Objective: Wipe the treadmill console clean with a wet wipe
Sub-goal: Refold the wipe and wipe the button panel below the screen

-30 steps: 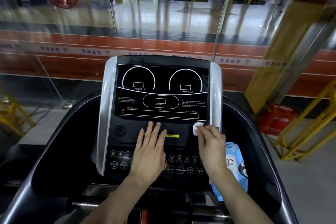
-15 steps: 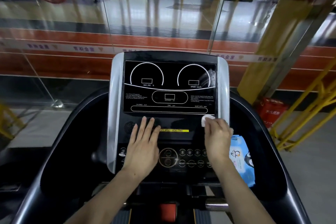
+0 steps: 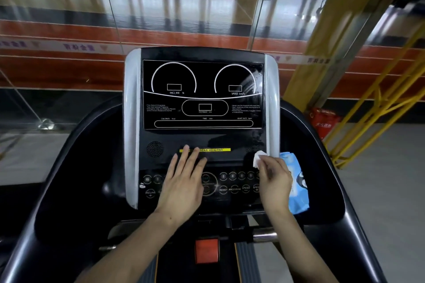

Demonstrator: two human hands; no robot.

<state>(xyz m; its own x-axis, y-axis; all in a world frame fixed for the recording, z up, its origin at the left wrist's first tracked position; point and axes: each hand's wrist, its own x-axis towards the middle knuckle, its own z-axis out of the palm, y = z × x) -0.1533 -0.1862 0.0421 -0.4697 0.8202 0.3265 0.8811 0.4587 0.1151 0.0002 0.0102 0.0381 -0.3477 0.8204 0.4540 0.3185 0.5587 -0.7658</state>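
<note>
Glass wall (image 3: 184, 7), orange stripe (image 3: 69, 64); yellow railing (image 3: 379, 103), grey floor (image 3: 379, 190)

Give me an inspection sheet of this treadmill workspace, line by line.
Surface: black treadmill console, display dark, wet streaks near its upper right corner.
Job's things: small white wet wipe pressed on the console's lower right.
Clutter: blue wet-wipe pack beside the console's right edge.
Grippers: left hand flat and open on the button panel; right hand pinching the wipe.
Cables: nothing seen.
Surroundings: glass wall ahead, yellow metal railing and a red box at right.
</note>
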